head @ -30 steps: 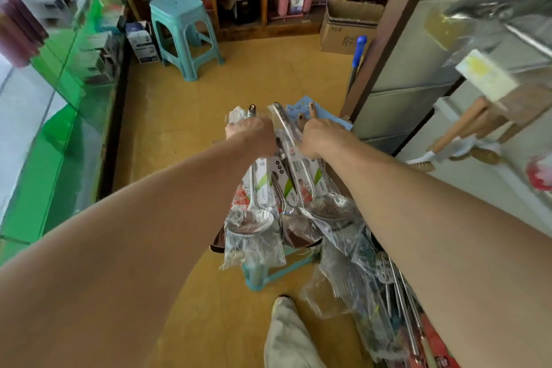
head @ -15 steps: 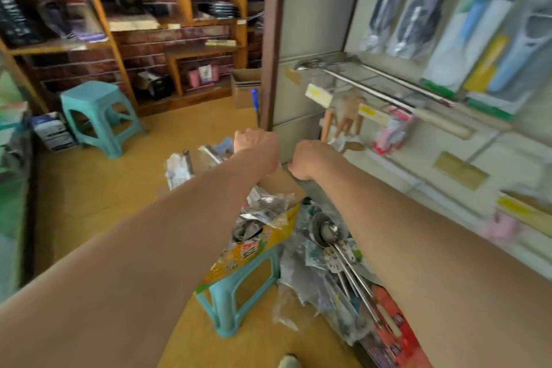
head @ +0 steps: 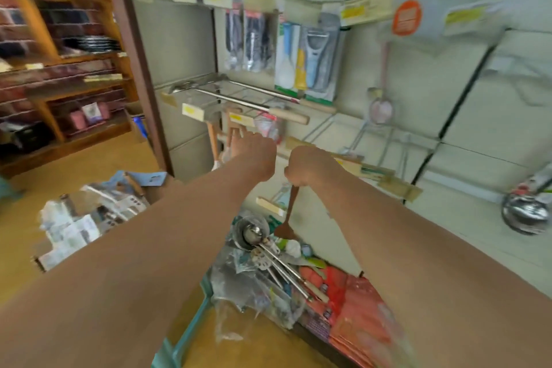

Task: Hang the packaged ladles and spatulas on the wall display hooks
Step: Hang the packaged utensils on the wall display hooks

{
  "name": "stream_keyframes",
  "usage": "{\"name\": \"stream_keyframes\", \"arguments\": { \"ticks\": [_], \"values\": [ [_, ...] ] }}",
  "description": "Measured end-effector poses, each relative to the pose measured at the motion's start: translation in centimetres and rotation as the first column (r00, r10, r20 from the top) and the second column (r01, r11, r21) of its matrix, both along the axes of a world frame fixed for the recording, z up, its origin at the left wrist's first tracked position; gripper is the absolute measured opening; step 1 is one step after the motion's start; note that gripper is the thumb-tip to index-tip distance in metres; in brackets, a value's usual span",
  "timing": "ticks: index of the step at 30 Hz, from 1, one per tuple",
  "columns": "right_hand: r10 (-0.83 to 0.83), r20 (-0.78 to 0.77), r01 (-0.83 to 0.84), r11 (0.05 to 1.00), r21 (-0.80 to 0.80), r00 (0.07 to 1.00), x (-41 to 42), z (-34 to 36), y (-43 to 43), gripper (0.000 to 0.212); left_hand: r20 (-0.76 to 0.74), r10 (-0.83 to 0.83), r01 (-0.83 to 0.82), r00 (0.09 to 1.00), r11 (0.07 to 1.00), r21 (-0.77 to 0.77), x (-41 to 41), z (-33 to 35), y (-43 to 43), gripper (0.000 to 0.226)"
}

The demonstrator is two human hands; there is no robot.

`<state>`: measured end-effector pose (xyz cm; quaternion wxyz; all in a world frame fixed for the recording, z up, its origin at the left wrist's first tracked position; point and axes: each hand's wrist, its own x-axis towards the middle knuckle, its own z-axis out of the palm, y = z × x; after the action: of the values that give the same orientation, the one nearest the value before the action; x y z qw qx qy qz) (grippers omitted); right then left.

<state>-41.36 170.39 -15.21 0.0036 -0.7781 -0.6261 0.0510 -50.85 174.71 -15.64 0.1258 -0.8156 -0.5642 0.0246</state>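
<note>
Both fists are raised at the wall display [head: 418, 84], just under its wire rack [head: 227, 89]. Right hand [head: 310, 167] is clamped on a thin brown spatula [head: 288, 212], blade hung down against the display's lower panel. Left hand [head: 257, 155] is curled with its contents hidden, so its grip can't be told. Packaged ladles [head: 257, 236] are piled at the display's foot. One steel ladle [head: 525, 212] is hung at the display's far right.

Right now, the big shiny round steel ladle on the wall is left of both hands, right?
No. The head view shows the big shiny round steel ladle on the wall to the right of both the left hand and the right hand.
</note>
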Motion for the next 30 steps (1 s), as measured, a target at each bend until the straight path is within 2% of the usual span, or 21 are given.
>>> {"name": "stream_keyframes", "arguments": {
  "ticks": [6, 10, 12, 14, 16, 20, 25, 28, 30],
  "values": [
    [-0.088, 0.018, 0.088, 0.996, 0.027, 0.996, 7.6, 2.0, -6.9, 0.028, 0.034, -0.109, 0.108, 0.993, 0.993, 0.047, 8.0, 1.6, -6.0, 0.034],
    [-0.16, 0.017, 0.159, 0.987, 0.034, 0.987, 13.0, 2.8, -11.8, 0.03, 0.014, -0.18, 0.178, 0.984, 0.981, 0.081, 13.2, 2.6, -10.4, 0.034],
    [-0.187, 0.012, 0.186, 0.981, 0.057, 0.982, 15.7, 3.0, -14.2, 0.021, 0.011, -0.218, 0.216, 0.976, 0.972, 0.092, 15.8, 2.9, -12.4, 0.034],
    [-0.219, 0.015, 0.217, 0.974, 0.069, 0.976, 18.3, 3.3, -16.5, 0.004, 0.002, -0.246, 0.245, 0.969, 0.965, 0.096, 18.4, 3.0, -14.3, 0.032],
    [-0.263, 0.016, 0.262, 0.963, 0.067, 0.965, 20.7, 3.6, -18.7, 0.012, -0.007, -0.274, 0.273, 0.962, 0.956, 0.103, 20.9, 3.2, -16.2, 0.03],
    [-0.337, 0.02, 0.334, 0.937, 0.098, 0.941, 25.1, 4.2, -22.9, 0.004, -0.014, -0.348, 0.346, 0.938, 0.928, 0.14, 25.4, 3.7, -19.9, 0.027],
    [-0.411, 0.032, 0.405, 0.907, 0.113, 0.911, 29.7, 4.7, -27.2, 0.019, -0.029, -0.415, 0.413, 0.909, 0.893, 0.176, 29.9, 4.2, -23.4, 0.029],
    [-0.429, 0.042, 0.424, 0.902, 0.085, 0.903, 31.9, 4.9, -28.8, 0.011, -0.023, -0.453, 0.45, 0.891, 0.875, 0.18, 32.3, 4.6, -24.8, 0.029],
    [-0.455, 0.041, 0.45, 0.888, 0.099, 0.889, 33.3, 4.9, -29.6, 0.019, -0.019, -0.477, 0.472, 0.879, 0.862, 0.184, 33.8, 4.6, -25.3, 0.029]
  ]
}}
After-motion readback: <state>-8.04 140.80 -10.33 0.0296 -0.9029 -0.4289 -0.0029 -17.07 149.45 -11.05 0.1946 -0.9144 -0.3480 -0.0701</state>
